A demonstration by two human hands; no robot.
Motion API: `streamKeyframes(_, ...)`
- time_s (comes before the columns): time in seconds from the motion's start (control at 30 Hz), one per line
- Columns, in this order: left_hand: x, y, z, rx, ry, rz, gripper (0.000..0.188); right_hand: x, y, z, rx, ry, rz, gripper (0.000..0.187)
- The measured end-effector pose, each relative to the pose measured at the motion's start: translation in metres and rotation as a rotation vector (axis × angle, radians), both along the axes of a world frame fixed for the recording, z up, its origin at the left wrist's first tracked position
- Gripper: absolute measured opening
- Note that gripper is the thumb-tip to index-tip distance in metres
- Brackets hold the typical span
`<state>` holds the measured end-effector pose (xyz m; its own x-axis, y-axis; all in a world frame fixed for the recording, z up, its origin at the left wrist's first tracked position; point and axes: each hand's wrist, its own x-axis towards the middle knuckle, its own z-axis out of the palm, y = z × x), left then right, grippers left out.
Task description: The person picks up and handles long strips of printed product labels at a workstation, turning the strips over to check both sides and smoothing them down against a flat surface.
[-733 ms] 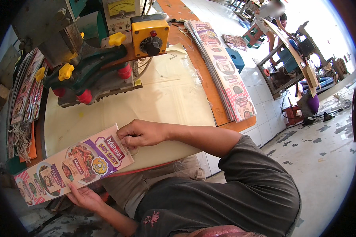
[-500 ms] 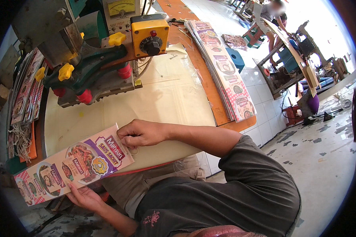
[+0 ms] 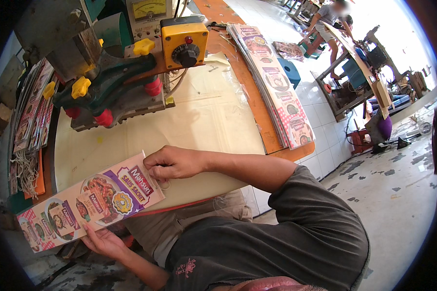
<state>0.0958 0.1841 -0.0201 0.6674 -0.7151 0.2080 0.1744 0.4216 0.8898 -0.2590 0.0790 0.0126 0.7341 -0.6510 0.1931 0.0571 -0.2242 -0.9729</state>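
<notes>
A long printed cardboard strip [image 3: 90, 206] with food pictures in pink, peach and purple lies aslant at the near left, partly over the table edge. My left hand [image 3: 104, 241] grips its near edge, thumb on the printed face and fingers underneath. At the strip's right end, my right hand [image 3: 174, 162] is closed in a pinch. A thin pale cord [image 3: 165, 185] loops out below its fingertips, which are partly hidden.
Ahead stands a press machine [image 3: 107, 92] with yellow knobs and a yellow control box [image 3: 183, 43]. Stacks of printed strips lie at the right [image 3: 279, 87] and left [image 3: 34, 109], the left one with hanging cords [image 3: 23, 172]. A co-worker [image 3: 331, 24] is at a far bench.
My hands and the strip have hardly moved. In the background, the co-worker has shifted posture, with an arm now reaching to the left.
</notes>
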Motion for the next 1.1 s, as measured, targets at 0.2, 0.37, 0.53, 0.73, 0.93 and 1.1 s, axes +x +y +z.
streamKeyframes(0.2, 0.016, 0.000, -0.013, 0.014, -0.002, 0.040, 0.042, 0.002, 0.003, 0.004, 0.000, -0.025, -0.052, 0.027)
streamKeyframes(0.37, 0.007, -0.002, -0.003, -0.005, -0.027, 0.054, 0.039, -0.001, 0.002, 0.001, -0.016, 0.007, -0.013, 0.027)
streamKeyframes(0.53, 0.005, -0.002, -0.001, 0.001, -0.035, 0.073, 0.034, -0.003, 0.005, 0.005, -0.094, -0.001, -0.048, 0.025)
streamKeyframes(0.73, 0.000, -0.003, 0.004, -0.021, -0.027, 0.107, 0.033, -0.005, 0.007, 0.006, -0.161, -0.028, -0.013, 0.022)
streamKeyframes(0.93, 0.013, 0.004, 0.002, 0.015, -0.007, 0.022, 0.027, -0.005, 0.010, 0.008, -0.229, -0.063, 0.018, 0.023)
streamKeyframes(1.1, -0.009, -0.002, 0.019, -0.003, 0.067, 0.049, 0.028, -0.005, 0.013, 0.013, -0.254, -0.081, 0.033, 0.022)
